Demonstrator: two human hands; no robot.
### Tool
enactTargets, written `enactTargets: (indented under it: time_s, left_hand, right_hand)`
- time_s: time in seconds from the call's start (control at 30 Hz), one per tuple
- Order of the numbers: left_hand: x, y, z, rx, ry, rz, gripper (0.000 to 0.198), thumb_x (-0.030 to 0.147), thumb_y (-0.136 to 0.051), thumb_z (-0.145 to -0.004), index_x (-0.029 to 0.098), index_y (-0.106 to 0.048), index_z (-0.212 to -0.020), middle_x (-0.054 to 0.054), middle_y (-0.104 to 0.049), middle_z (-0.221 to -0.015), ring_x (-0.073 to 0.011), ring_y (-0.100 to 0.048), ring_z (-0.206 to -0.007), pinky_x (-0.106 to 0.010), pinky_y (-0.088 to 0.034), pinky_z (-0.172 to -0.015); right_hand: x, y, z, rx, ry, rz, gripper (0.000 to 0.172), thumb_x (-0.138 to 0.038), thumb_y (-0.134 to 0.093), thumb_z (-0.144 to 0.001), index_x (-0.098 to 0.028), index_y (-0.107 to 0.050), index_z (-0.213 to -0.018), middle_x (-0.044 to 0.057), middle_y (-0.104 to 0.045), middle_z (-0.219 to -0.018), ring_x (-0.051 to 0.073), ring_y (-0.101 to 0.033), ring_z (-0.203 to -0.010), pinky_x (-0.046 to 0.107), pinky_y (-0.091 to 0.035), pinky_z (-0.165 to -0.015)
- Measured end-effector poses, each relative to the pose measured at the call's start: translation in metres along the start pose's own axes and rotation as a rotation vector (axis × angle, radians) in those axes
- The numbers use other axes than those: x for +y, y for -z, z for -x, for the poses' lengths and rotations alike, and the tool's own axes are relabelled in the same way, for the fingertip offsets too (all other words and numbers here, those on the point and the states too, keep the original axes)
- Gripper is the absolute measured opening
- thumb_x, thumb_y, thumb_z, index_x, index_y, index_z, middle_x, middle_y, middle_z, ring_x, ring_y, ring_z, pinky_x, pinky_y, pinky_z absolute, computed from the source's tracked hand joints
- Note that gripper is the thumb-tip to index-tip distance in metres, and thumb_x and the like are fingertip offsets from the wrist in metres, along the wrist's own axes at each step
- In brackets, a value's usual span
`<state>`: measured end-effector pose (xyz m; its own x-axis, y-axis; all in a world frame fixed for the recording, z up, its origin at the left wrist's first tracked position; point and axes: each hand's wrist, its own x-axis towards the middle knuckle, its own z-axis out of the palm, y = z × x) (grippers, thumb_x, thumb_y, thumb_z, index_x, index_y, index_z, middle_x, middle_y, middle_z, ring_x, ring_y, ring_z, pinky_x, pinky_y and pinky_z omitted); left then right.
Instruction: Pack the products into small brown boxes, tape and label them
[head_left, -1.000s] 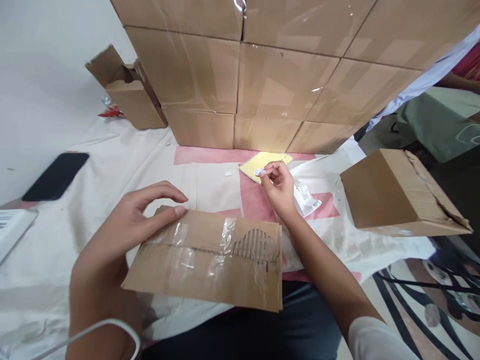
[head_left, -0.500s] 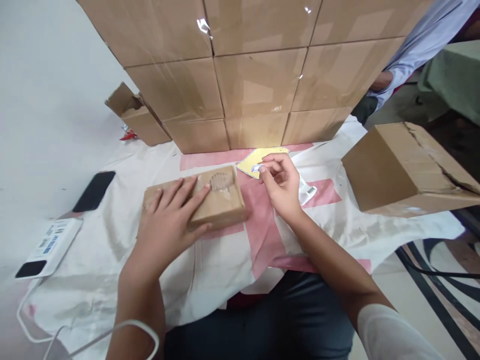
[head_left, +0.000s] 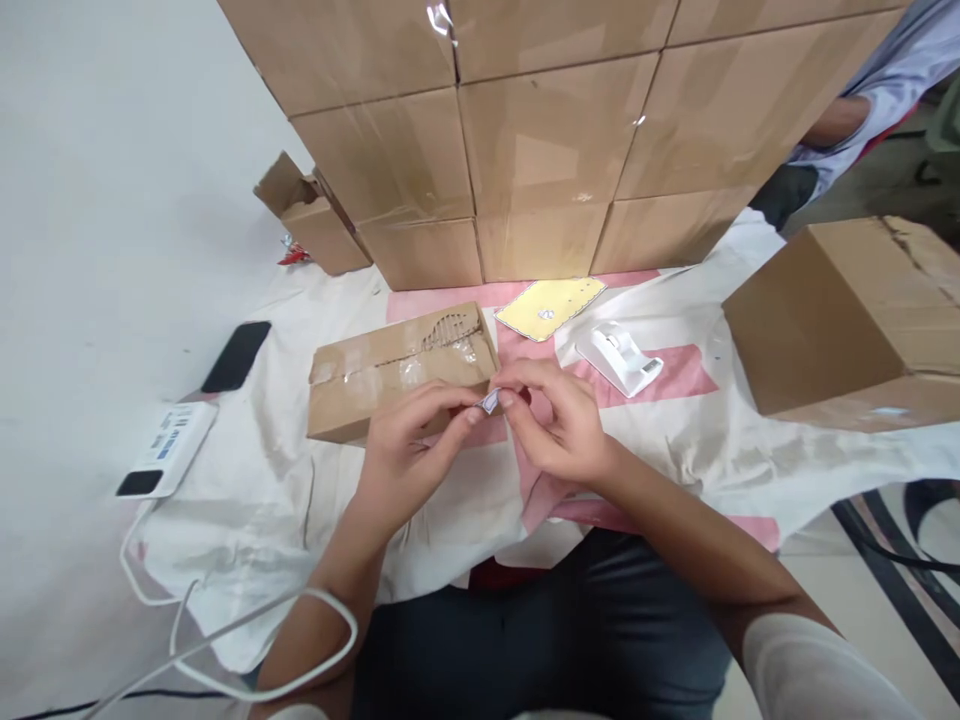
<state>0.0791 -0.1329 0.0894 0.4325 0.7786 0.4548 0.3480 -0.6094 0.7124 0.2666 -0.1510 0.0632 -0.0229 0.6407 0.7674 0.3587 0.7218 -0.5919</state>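
Observation:
A small white paper piece with a dark outline (head_left: pixel 490 401) is pinched between both hands. My left hand (head_left: pixel 420 440) grips its left end with thumb and forefinger. My right hand (head_left: pixel 559 420) pinches the right end. Just beyond the hands lies a flat cardboard box (head_left: pixel 390 365) with clear tape and a scribbled patch on top. A yellow paper sheet (head_left: pixel 551 308) rests behind, with a small pale piece on it. To its right stands a white tape dispenser (head_left: pixel 621 360).
Stacked taped boxes (head_left: pixel 540 150) form a wall at the back. An open carton (head_left: pixel 832 320) is at right, a small open box (head_left: pixel 322 230) at back left. A black phone (head_left: pixel 236 357), a white power strip (head_left: pixel 169 450) and a cable lie left. A person's sleeve (head_left: pixel 900 80) shows top right.
My left hand has left the box top and now pinches the paper piece. My right hand has brought the piece down toward me, away from the yellow sheet. The view has shifted.

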Motion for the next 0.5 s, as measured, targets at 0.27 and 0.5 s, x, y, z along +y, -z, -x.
enactTargets:
  time_s: [0.27, 0.5]
  left_hand:
    - [0.0022, -0.0016, -0.0012, 0.038, 0.048, 0.021, 0.005, 0.027, -0.07, -0.094, 0.025, -0.072, -0.09, 0.001, -0.073, -0.082, -0.0129, -0.064, -0.072, -0.028, -0.05, -0.066]
    - [0.0002, 0.0001, -0.0012, 0.038, 0.091, 0.027, 0.01, 0.031, -0.068, -0.096, 0.024, -0.071, -0.09, 0.001, -0.07, -0.08, -0.0121, -0.056, -0.065, -0.029, -0.043, -0.06]
  right_hand:
    - [0.0049, 0.0007, -0.0016, -0.104, -0.053, -0.044, 0.013, -0.015, -0.061, -0.09, -0.024, -0.052, -0.092, 0.004, -0.069, -0.1, 0.015, -0.064, -0.078, 0.028, -0.052, -0.065]
    - [0.0061, -0.0007, -0.0037, -0.108, -0.01, -0.053, 0.008, -0.015, -0.055, -0.095, -0.023, -0.058, -0.094, 0.002, -0.066, -0.085, 0.014, -0.061, -0.072, 0.028, -0.05, -0.062]
